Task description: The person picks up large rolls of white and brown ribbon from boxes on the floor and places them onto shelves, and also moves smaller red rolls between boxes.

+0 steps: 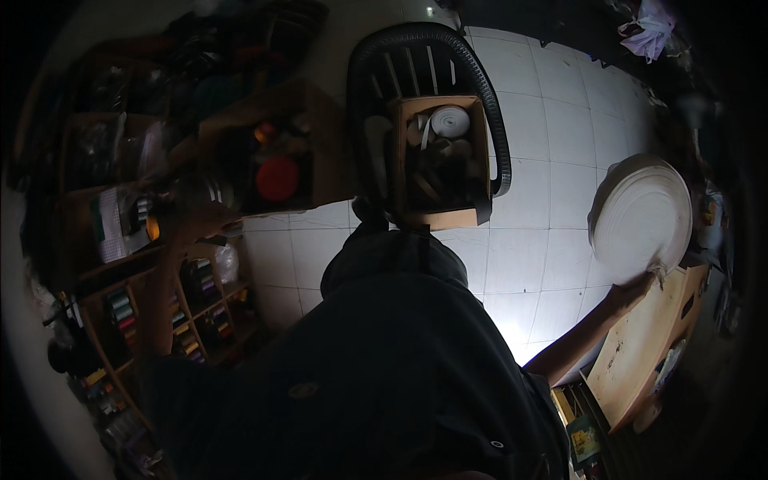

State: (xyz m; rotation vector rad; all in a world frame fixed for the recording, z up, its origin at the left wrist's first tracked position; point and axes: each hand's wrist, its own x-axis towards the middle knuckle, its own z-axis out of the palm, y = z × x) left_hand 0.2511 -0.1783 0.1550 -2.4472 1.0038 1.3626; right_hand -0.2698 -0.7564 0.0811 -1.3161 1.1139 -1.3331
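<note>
Out to the right, my right hand (634,293) is closed at the lower edge of a large, flat white coil (644,210), which looks like wound tape or webbing. Its fingertips are partly lost against the rim. My left hand (206,222) reaches to the left, by the lower corner of an open cardboard box (330,172) that holds a red round spool (277,178) and other dim items. Shadow hides the left fingers, so their grip does not show.
Ahead stands a black plastic chair (498,120) bearing a cardboard box (483,172) with white rolls (450,122). Wooden shelving (122,366) with colourful thread spools lines the left. A pale wooden panel (632,352) is at lower right. White floor tiles (524,200) lie between.
</note>
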